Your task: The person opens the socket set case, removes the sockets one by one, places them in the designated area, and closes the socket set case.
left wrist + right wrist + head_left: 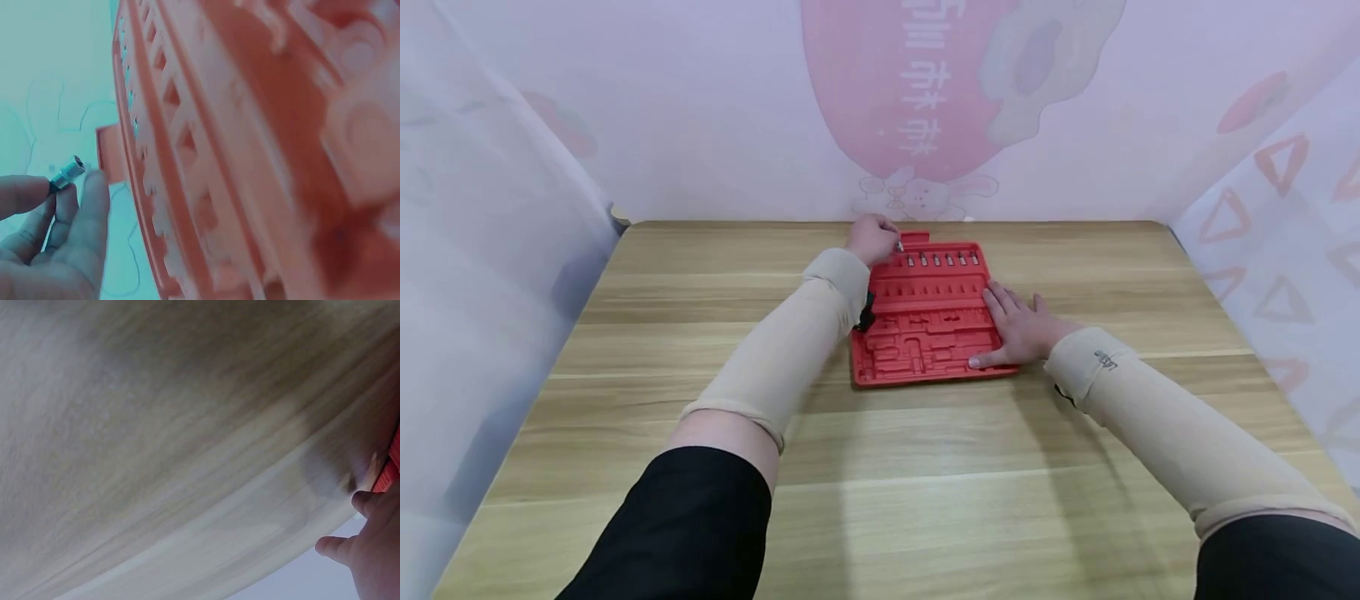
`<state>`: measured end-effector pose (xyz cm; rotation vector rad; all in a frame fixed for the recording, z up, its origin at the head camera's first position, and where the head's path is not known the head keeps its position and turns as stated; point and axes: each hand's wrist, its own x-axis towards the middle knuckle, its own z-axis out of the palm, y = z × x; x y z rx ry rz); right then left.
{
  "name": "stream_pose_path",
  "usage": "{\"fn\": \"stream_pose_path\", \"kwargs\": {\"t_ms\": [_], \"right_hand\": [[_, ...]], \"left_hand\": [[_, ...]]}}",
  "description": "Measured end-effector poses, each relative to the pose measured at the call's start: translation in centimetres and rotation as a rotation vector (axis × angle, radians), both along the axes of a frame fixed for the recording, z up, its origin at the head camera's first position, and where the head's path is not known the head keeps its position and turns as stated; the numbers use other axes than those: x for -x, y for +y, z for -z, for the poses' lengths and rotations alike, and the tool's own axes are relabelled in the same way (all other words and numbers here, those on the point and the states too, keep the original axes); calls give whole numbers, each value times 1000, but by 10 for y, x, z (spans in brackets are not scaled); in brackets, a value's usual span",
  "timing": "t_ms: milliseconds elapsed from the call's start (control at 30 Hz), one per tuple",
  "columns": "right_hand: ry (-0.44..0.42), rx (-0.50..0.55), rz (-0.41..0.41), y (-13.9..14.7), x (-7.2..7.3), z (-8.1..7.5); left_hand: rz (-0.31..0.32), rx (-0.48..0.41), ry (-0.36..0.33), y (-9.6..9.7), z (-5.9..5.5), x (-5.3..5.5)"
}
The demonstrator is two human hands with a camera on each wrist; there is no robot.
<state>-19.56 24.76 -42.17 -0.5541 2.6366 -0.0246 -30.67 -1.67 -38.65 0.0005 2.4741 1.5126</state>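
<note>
A red molded tool case [928, 305] lies on the table, its shaped recesses facing up. Along the far row of the case stand several small silver sockets [936, 260]. Over the far left corner, my left hand [871, 240] pinches a small metal socket [70, 172] between thumb and fingers; in the left wrist view it is tilted and apart from the case. My right hand [1018, 327] rests with spread fingers on the case's right edge, thumb near the front right corner. The right wrist view shows only part of that hand [381, 550].
The wooden table [685, 333] extends around the case on all sides. A printed pink and white curtain [737, 108] hangs behind the far edge, with sheets at both sides. A small red tab [914, 237] sticks out from the case's far side.
</note>
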Motion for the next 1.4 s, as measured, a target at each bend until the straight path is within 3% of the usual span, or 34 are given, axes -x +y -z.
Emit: {"fn": "stream_pose_path", "kwargs": {"t_ms": [200,633,1033,1400], "right_hand": [[3,-7,-4,1,1,1],[11,16,10,6,0,3],[15,42,10,10,4,2],[19,32,7,9,4,4]], "left_hand": [[-49,-175,-10,-15,3,5],[-104,-299,-52,-49,-7,0],[-109,-264,-113,-85,1,11],[-95,-255,-190,-116,3,2]]}}
